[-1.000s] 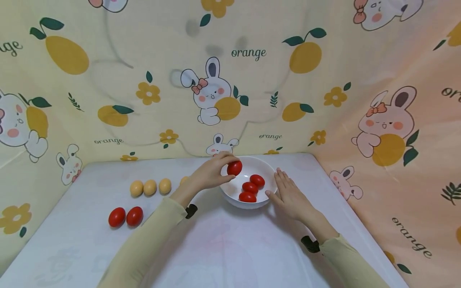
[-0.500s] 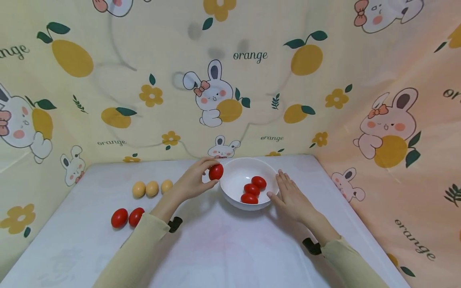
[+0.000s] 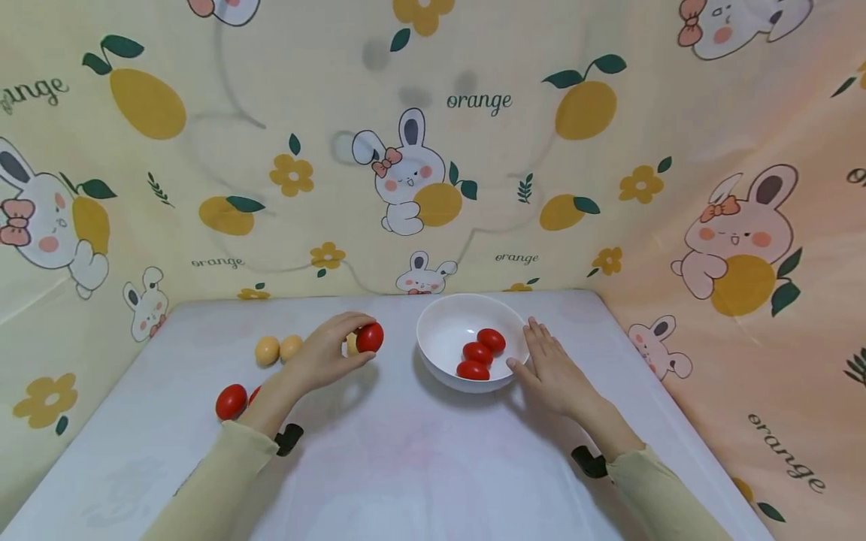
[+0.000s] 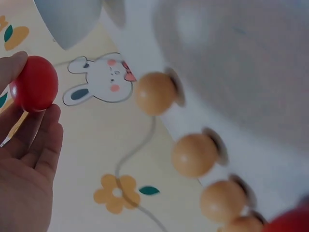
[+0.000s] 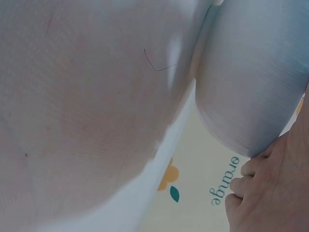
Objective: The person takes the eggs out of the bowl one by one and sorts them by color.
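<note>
My left hand (image 3: 323, 355) pinches a glossy red egg (image 3: 370, 337) between thumb and fingers, left of the white bowl (image 3: 441, 327). The left wrist view shows this red egg (image 4: 35, 84) at the fingertips. Three red eggs (image 3: 477, 354) lie inside the bowl in a slanting line. My right hand (image 3: 558, 376) rests against the bowl's right side, fingers straight. The right wrist view has the bowl's outer wall (image 5: 246, 72) with the fingers (image 5: 248, 166) at it. Another red egg (image 3: 231, 402) lies at the left, its neighbour mostly hidden by my left forearm.
Several light brown eggs (image 3: 267, 351) form a row on the white-covered table (image 3: 406, 466), partly hidden by my left hand. In the left wrist view the brown eggs (image 4: 195, 154) stand apart from the held egg. A patterned cloth (image 3: 304, 98) hangs behind.
My left hand has moved left from over the bowl to above the brown egg row, still holding the red egg. The right hand stays at the bowl.
</note>
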### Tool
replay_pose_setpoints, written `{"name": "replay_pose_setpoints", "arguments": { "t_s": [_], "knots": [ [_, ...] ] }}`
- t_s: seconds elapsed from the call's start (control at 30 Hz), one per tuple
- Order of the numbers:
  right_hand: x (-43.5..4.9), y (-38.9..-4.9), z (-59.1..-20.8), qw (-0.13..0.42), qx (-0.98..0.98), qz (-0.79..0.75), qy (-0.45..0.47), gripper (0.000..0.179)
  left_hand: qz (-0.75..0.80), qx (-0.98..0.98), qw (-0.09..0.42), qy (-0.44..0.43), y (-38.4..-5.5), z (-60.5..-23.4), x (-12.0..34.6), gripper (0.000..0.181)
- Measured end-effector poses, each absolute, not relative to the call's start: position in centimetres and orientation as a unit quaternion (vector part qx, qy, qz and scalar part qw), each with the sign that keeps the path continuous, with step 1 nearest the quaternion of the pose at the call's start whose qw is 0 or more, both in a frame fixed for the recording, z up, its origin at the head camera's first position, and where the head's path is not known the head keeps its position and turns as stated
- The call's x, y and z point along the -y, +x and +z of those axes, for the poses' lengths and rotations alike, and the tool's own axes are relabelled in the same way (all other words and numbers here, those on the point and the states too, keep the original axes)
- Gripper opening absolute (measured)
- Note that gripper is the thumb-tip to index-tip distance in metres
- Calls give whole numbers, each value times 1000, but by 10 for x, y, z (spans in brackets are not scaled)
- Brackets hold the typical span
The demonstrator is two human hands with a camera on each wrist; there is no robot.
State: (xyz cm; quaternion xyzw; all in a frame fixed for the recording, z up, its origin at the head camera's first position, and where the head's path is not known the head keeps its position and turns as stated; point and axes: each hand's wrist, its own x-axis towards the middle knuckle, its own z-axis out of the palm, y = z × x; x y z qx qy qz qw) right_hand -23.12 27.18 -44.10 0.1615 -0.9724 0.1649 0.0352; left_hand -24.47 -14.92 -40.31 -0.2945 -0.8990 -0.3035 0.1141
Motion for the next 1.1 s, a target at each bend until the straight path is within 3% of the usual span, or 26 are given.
{"name": "replay_pose_setpoints", "arguments": {
  "t_s": [0.3,0.8,1.1],
  "knots": [
    [-274,-232,-440,37,972,167,161,90,-271,923,77,-263,-230,-408,180,51],
    [-274,-235,-444,26,972,171,156,91,-165,949,72,-260,-220,-431,232,45],
    [-275,-235,-446,26,973,170,155,90,-144,959,20,-245,-219,-435,245,48]
  ]
}}
